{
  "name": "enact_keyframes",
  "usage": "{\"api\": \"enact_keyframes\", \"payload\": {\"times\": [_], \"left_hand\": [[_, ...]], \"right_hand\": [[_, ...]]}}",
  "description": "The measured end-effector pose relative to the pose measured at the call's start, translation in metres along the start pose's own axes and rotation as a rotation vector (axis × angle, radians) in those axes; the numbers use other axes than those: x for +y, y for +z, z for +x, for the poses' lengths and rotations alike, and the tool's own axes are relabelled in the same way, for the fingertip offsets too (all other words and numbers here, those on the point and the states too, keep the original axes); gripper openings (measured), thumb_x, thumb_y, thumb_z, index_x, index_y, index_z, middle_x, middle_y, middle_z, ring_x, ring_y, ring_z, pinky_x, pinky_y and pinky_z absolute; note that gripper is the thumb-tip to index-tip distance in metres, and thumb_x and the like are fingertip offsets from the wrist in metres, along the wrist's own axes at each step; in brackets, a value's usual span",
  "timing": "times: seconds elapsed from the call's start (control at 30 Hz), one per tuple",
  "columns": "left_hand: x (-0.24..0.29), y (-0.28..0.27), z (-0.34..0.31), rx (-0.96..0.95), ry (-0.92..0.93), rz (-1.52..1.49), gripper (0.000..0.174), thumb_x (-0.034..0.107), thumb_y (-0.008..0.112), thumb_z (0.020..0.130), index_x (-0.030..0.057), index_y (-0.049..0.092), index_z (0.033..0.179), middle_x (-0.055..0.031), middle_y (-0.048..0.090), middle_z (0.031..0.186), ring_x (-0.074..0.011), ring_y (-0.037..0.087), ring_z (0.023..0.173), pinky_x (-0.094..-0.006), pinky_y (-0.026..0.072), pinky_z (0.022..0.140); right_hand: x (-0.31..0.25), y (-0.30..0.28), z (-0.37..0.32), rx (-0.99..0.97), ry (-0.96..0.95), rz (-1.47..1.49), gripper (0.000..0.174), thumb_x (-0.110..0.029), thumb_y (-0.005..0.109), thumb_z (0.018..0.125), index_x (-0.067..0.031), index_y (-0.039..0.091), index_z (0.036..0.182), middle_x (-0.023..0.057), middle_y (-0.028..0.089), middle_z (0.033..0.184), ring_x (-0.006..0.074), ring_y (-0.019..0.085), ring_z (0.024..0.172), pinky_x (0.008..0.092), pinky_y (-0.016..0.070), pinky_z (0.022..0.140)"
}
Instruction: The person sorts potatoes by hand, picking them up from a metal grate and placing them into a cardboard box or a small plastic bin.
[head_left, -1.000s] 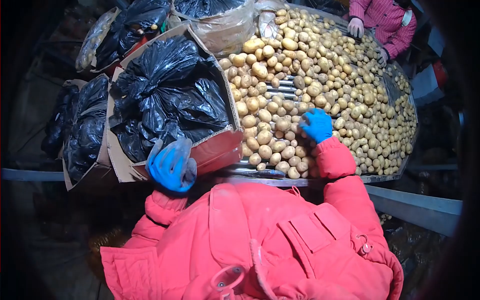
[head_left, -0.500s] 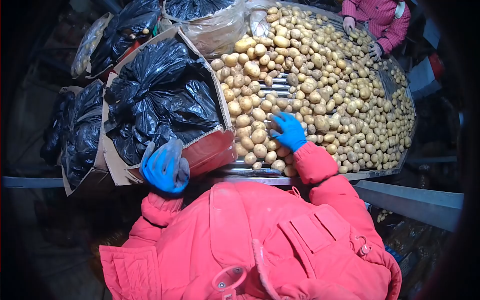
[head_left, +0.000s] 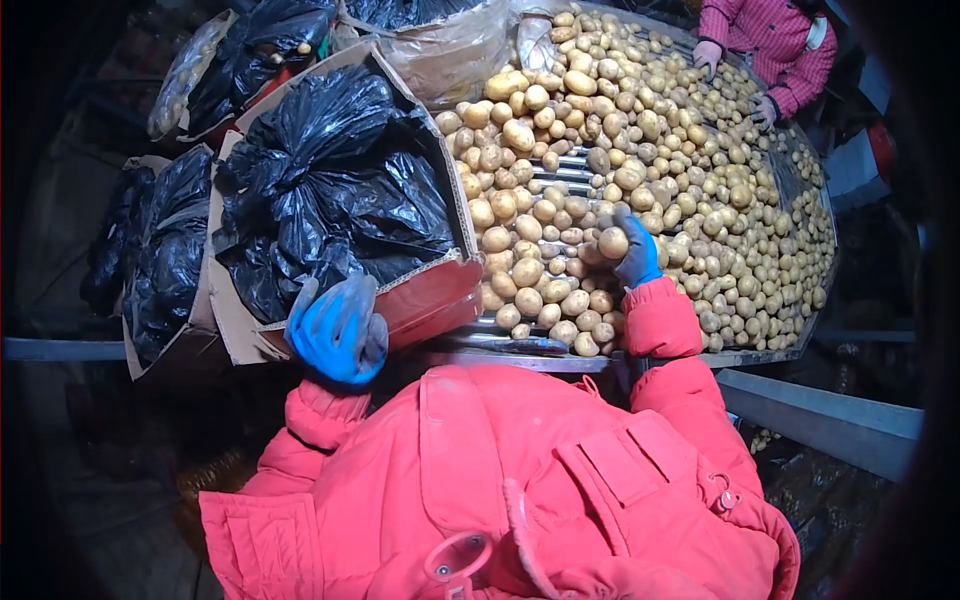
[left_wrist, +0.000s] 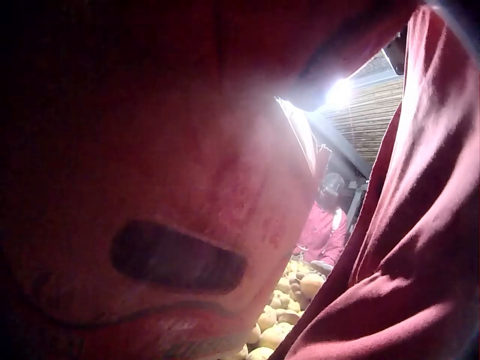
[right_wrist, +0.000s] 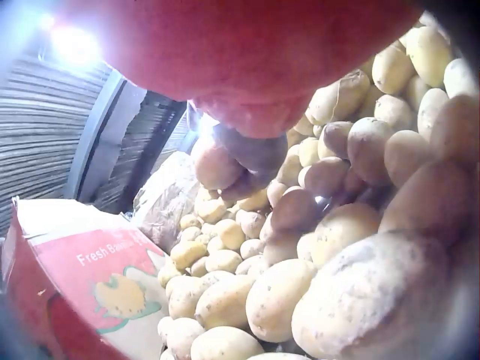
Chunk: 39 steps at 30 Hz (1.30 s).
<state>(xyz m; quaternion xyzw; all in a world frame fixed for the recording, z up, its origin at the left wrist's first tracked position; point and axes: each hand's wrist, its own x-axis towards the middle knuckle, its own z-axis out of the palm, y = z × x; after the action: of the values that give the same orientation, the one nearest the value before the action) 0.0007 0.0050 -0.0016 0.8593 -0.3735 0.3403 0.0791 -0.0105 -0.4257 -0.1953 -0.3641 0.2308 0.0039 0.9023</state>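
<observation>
In the head view my right hand (head_left: 640, 252), in a blue glove, grips a round potato (head_left: 613, 242) over the sorting table. The right wrist view shows that gripped potato (right_wrist: 216, 166) beside the dark, shadowed glove (right_wrist: 259, 154). Many loose potatoes (head_left: 528, 272) lie below and around this hand. My left hand (head_left: 340, 330), gloved in blue with a grey palm, is at the front corner of a cardboard box (head_left: 425, 305). Its fingers are loosely bent and hold nothing. Red cloth covers most of the left wrist view, hiding the left hand there.
A black plastic bag (head_left: 320, 190) lines the box at the table's left. More bagged boxes (head_left: 175, 250) stand farther left. Bare metal rollers (head_left: 565, 175) show between potatoes. Across the table another person's gloved hand (head_left: 708, 55) reaches over the heap. A metal rail (head_left: 830, 415) runs at right.
My right hand moved left over the potatoes, then back right, and now holds a potato. The left hand stays by the box corner.
</observation>
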Motion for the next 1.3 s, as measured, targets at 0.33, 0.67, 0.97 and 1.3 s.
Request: {"api": "enact_keyframes", "payload": {"times": [0.33,0.67,0.97,1.3], "left_hand": [[0.001,0.000,0.000,-0.006,0.006,-0.019,0.032,0.024,0.054,0.091,-0.0001,0.071,0.104,-0.0141,0.071,0.104,-0.0298,0.068,0.091,-0.0503,0.0475,0.095],[0.002,0.002,-0.001,0.020,0.000,0.004,0.033,0.025,0.053,0.093,0.0008,0.071,0.103,-0.0120,0.071,0.104,-0.0282,0.067,0.094,-0.0497,0.0478,0.095],[0.002,0.002,-0.001,0.003,0.013,0.015,0.037,0.031,0.049,0.098,0.0016,0.071,0.104,-0.0109,0.071,0.105,-0.0274,0.067,0.095,-0.0495,0.0483,0.095],[0.002,0.004,-0.002,0.065,0.047,0.027,0.036,0.030,0.050,0.099,0.0007,0.070,0.106,-0.0114,0.071,0.105,-0.0271,0.066,0.095,-0.0500,0.0491,0.094]], "right_hand": [[0.061,0.069,-0.007,-0.357,-0.328,-1.675,0.055,-0.040,0.074,0.074,-0.0127,0.067,0.121,0.0198,0.068,0.115,0.0331,0.068,0.100,0.0417,0.0554,0.083],[0.067,0.088,-0.048,-0.351,-0.222,-1.924,0.052,-0.055,0.070,0.074,-0.0111,0.071,0.102,0.0172,0.070,0.108,0.0351,0.067,0.095,0.0464,0.0527,0.080],[0.029,-0.058,-0.020,0.157,-0.284,-0.605,0.037,-0.030,0.063,0.091,-0.0002,0.067,0.114,0.0154,0.068,0.108,0.0229,0.068,0.090,0.0347,0.0563,0.076],[-0.050,-0.112,-0.015,0.426,-0.321,-1.036,0.038,-0.032,0.068,0.084,-0.0072,0.069,0.112,0.0137,0.070,0.102,0.0256,0.069,0.089,0.0369,0.0562,0.078]]}}
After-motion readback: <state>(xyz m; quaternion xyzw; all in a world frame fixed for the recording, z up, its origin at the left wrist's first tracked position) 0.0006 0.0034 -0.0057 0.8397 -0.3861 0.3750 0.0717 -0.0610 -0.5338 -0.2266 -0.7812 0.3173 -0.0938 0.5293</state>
